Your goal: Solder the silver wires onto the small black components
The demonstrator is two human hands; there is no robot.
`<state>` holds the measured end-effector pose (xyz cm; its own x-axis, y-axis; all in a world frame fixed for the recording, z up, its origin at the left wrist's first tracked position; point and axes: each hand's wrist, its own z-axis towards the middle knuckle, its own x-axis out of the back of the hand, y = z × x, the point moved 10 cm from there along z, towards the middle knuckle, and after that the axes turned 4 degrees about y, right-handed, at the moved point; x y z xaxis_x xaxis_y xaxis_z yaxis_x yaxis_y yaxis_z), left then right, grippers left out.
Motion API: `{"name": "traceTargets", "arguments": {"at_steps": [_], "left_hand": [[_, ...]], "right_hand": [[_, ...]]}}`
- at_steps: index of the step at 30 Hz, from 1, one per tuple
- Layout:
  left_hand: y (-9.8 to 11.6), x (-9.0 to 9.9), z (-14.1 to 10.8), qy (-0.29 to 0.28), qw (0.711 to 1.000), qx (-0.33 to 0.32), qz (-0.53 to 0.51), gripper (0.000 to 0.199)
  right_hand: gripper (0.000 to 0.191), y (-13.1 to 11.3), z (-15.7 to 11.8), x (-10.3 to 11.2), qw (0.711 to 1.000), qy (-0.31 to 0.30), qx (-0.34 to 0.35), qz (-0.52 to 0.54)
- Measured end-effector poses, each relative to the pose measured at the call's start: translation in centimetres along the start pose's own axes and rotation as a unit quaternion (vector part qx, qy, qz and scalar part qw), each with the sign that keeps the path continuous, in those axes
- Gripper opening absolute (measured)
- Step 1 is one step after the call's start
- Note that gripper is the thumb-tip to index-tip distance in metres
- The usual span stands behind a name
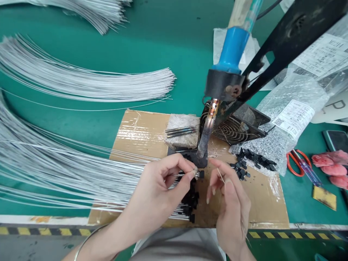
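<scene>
My left hand is pinched around a thin wire just behind a small black connector at the wire's end. My right hand has a fine strand of solder wire between thumb and fingers, with its other end trailing past the wrist. Between and above both hands, a soldering iron is clamped tip-down, its tip over a dark pad. Below my left fingers lie several wires tipped with black connectors. They lead into a large bundle of grey-white wires on the left.
Cardboard covers the green table. A pad with metal rods and a round fan stand behind the hands. Loose black connectors, bubble wrap, scissors and a yellow sponge lie right. More wires lie back left.
</scene>
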<state>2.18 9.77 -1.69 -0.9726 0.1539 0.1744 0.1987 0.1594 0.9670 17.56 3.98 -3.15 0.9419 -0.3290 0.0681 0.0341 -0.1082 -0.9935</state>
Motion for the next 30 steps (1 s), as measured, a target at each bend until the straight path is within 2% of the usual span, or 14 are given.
{"name": "traceTargets", "arguments": {"at_steps": [6, 10, 15, 19, 24, 30], "left_hand": [[0.0, 0.2, 0.8, 0.001, 1.000, 0.001, 0.024, 0.014], [0.1, 0.2, 1.1, 0.000, 1.000, 0.004, 0.025, 0.014], [0.2, 0.3, 1.3, -0.003, 0.999, 0.025, 0.035, 0.015], [0.6, 0.6, 1.5, 0.008, 0.999, 0.022, 0.021, 0.013], [1.0, 0.6, 1.7, 0.009, 1.000, 0.013, 0.012, 0.013], [1.0, 0.5, 1.7, 0.002, 1.000, 0.016, 0.005, 0.012]], "right_hand": [[0.015, -1.4, 0.1, 0.9, 0.994, 0.010, 0.056, -0.096], [0.026, -2.0, 0.4, 0.7, 0.985, -0.016, 0.086, -0.147], [0.017, -2.7, 0.8, 0.2, 0.985, -0.028, 0.116, -0.123], [0.019, -2.5, 0.9, -0.3, 0.993, -0.032, 0.092, -0.071], [0.020, -2.3, 1.0, -0.1, 0.998, 0.015, 0.044, -0.031], [0.020, -2.6, 1.3, 0.0, 0.998, 0.026, 0.046, -0.039]]}}
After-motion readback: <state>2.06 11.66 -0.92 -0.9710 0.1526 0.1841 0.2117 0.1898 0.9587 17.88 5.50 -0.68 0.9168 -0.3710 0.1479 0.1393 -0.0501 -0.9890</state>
